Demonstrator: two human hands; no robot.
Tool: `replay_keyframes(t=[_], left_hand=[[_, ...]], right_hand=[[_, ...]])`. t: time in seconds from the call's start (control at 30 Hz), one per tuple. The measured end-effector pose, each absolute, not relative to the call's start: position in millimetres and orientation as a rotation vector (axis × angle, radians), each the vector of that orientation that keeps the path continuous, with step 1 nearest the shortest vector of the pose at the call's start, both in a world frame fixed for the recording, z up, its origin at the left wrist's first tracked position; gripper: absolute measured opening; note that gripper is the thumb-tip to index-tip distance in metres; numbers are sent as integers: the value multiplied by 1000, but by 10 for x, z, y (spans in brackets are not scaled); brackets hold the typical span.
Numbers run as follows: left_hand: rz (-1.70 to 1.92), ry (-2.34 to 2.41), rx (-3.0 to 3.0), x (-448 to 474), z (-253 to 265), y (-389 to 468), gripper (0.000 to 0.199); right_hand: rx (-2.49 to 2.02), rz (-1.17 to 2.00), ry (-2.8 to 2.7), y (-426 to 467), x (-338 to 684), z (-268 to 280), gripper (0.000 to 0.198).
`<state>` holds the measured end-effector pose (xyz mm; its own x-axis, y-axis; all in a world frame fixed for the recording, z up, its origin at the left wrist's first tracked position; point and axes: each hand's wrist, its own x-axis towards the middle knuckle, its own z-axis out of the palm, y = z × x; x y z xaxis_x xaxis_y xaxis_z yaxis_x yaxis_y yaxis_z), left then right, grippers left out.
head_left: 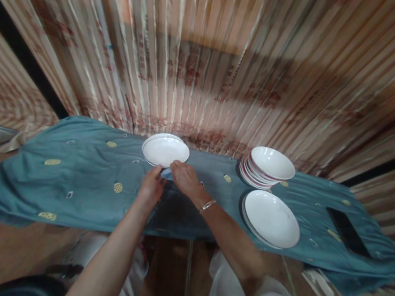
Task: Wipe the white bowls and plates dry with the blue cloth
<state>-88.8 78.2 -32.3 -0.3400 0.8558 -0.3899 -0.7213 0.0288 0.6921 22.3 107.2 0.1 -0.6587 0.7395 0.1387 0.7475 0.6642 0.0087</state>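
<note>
Two white plates (166,151) lie stacked and slightly offset near the back of the table, left of centre. My left hand (152,187) is just in front of them, its fingers closed near the front rim. My right hand (184,178), with a bracelet at the wrist, has its fingers closed by the right front of the same rim. Between both hands shows a small light blue piece (167,174) that looks like cloth. My fingers partly cover it, and I cannot tell whether they also grip the rim.
A stack of several white bowls (272,163) with red edges stands at the back right. Before it lies a stack of white plates (272,219). A black phone (348,232) rests farther right. A green patterned cloth (93,201) covers the table; a pleated curtain (194,68) hangs behind.
</note>
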Motion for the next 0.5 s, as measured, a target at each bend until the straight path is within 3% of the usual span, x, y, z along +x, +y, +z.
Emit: replay_keyframes(t=[0.23, 0.5], left_hand=[[1694, 991, 294, -782, -387, 665, 23], [1468, 1068, 607, -511, -404, 460, 31]], right_hand=[[-1224, -130, -2730, 655, 490, -53, 25], [-1229, 561, -2479, 176, 1193, 157, 31]])
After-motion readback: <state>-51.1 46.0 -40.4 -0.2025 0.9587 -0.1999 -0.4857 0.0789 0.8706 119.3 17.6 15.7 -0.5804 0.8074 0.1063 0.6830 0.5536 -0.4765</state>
